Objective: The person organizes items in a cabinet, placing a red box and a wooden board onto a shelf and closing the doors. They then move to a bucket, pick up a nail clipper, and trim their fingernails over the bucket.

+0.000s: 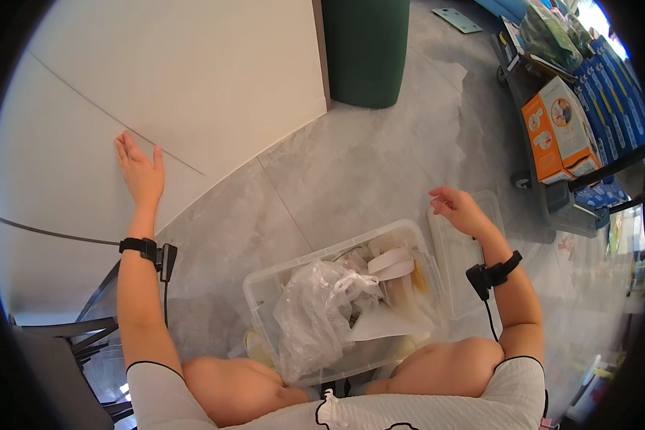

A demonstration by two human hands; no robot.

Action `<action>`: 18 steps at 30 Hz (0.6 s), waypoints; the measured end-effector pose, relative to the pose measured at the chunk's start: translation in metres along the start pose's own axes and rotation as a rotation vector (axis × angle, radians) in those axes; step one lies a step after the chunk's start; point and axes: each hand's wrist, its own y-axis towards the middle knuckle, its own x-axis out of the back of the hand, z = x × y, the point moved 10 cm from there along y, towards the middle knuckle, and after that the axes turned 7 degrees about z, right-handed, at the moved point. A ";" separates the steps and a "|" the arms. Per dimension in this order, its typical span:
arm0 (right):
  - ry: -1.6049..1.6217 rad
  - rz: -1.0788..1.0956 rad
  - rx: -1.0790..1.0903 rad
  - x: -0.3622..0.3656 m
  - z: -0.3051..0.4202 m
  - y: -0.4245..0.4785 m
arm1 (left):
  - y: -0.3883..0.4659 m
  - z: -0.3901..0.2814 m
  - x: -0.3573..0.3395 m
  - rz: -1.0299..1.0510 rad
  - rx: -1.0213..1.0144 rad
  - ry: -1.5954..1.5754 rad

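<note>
My left hand [142,169] lies with its palm side to the pale cabinet or wall panel [236,70], fingers apart, beside a thin dark seam. On the right, my right hand [457,210] hangs with fingers loosely bent and nothing in it, over the end of a translucent plastic lid [462,258] on the floor. Between my knees stands a clear plastic storage box [258,306]. In it are a crumpled clear plastic bag [314,312], a pale pink band-like item [392,263] and other things partly hidden by the bag. A strap with a small black device is on each forearm.
A dark green bin-like container [365,54] stands by the panel's edge. At the right, a wheeled cart [527,134] carries an orange and white carton [561,134] and blue boxes [607,102]. A flat pale plate [457,20] lies on the tiled floor. A dark chair [54,365] is at lower left.
</note>
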 end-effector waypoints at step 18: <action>0.111 -0.140 -0.116 0.013 -0.105 -0.057 | -0.008 -0.001 0.010 0.058 -0.028 -0.020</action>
